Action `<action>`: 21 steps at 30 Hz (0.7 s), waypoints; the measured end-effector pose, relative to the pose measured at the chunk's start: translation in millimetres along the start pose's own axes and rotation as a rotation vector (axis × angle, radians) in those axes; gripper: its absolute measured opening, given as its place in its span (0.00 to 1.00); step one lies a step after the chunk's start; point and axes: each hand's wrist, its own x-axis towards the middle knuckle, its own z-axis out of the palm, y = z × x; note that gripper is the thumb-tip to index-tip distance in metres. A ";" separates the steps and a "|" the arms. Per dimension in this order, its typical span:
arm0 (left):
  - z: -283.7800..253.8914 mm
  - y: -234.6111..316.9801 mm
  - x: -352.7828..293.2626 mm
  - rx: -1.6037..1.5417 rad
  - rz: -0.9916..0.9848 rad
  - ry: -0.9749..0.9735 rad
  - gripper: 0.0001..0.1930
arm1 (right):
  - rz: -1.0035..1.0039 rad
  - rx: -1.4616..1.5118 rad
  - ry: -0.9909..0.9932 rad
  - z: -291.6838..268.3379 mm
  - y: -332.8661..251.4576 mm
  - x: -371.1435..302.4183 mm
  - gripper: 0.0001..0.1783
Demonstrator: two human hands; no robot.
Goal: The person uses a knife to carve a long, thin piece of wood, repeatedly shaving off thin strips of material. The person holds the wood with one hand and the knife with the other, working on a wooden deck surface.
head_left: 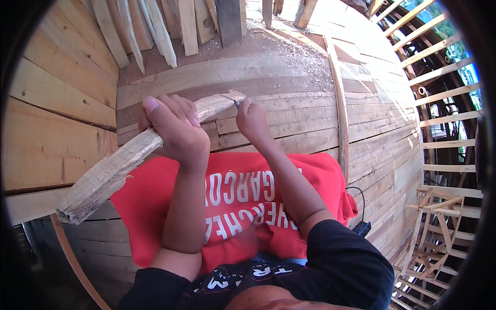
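Note:
My left hand [181,132] is closed round the middle of a long, rough piece of wood [108,173]. The wood slants from the near left up to the far middle, and its far end looks pale and freshly cut. At that end my right hand [252,121] is closed on a small knife [237,103]. The thin blade lies against the wood; the handle is mostly hidden in my fingers. A red cloth [237,181] with white lettering covers my lap beneath both forearms.
Wood shavings [299,59] litter the plank floor [305,116] ahead. Several boards [188,26] lean at the far left beside a plank wall [62,134]. A narrow batten [337,98] crosses the floor. Slatted railing [447,119] borders the right, and a black cable [363,196] lies nearby.

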 end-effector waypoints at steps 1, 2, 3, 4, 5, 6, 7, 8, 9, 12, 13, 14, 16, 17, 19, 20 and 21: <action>-0.6 1.8 0.3 0.015 0.014 -0.014 0.22 | 0.001 0.035 -0.038 -13.2 -31.7 -13.9 0.33; 0.2 2.1 -2.8 0.023 0.015 -0.036 0.22 | 0.032 0.061 -0.033 -11.5 -27.3 -14.5 0.33; 0.0 2.5 -5.9 0.013 -0.006 -0.030 0.22 | 0.054 0.039 0.025 -1.6 2.2 -10.3 0.33; 4.3 1.5 -7.2 -0.015 -0.024 -0.034 0.22 | 0.069 0.014 0.102 9.6 47.9 3.1 0.33; 5.0 1.4 -2.3 -0.033 -0.018 -0.023 0.22 | 0.062 -0.004 0.161 9.7 46.2 10.2 0.33; 4.1 3.1 -0.6 -0.038 -0.044 -0.009 0.22 | 0.066 0.022 0.148 11.3 45.3 11.3 0.33; 2.4 5.4 -0.3 -0.043 -0.071 0.004 0.22 | 0.071 0.048 0.135 14.2 44.6 9.0 0.33; 0.4 5.1 3.0 -0.044 -0.088 0.032 0.22 | 0.064 0.071 0.108 12.8 27.5 6.5 0.33; 1.1 3.3 5.4 -0.033 -0.075 0.067 0.22 | 0.041 0.086 0.071 8.5 11.1 0.1 0.32; 1.1 3.5 7.5 -0.004 -0.063 0.137 0.23 | 0.002 0.125 0.032 8.2 3.0 -10.1 0.32; 0.1 2.0 8.1 -0.009 -0.069 0.130 0.23 | 0.072 0.047 0.094 12.1 23.8 -5.4 0.32; 1.1 1.7 9.5 -0.022 -0.062 0.123 0.23 | 0.127 -0.028 0.159 14.6 43.4 4.9 0.32; -0.6 1.6 5.1 -0.061 -0.067 0.065 0.21 | 0.143 0.014 0.078 21.9 69.8 21.8 0.30; -5.4 -1.7 6.7 -0.069 -0.057 0.054 0.21 | 0.087 0.023 0.035 17.3 45.6 18.4 0.30; -6.8 -0.3 9.8 -0.019 -0.037 0.060 0.23 | -0.009 0.028 -0.059 -4.0 -25.2 -9.5 0.28; -4.0 1.1 5.9 -0.002 -0.046 0.048 0.24 | 0.014 0.150 -0.070 0.9 -15.0 -8.8 0.29; -3.6 2.8 3.4 -0.021 -0.065 0.052 0.24 | 0.047 0.077 0.008 11.8 22.0 1.7 0.30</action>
